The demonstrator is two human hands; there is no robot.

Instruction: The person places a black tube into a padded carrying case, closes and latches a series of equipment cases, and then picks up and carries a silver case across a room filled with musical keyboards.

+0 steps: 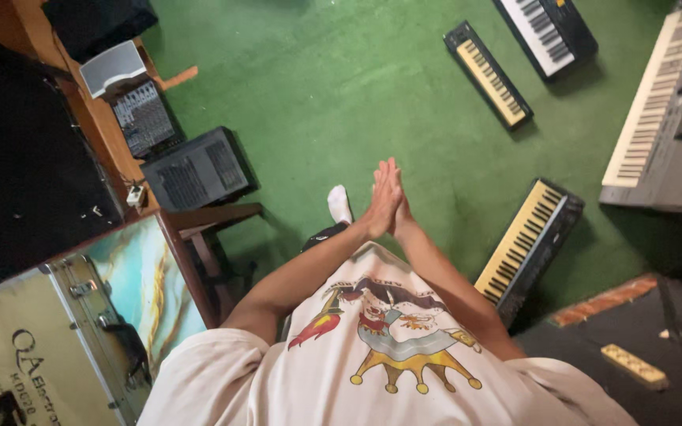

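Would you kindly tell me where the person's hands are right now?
In the head view, the left hand and right hand press palm to palm mid-frame, above the green carpet.

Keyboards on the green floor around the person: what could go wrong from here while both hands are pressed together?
The left hand and right hand are pressed palm to palm, holding nothing. The yellow-keyed keyboard lies on the green carpet close to the socked foot, so a step could land on it. The power strip lying loose on the dark floor is another likely trip point.
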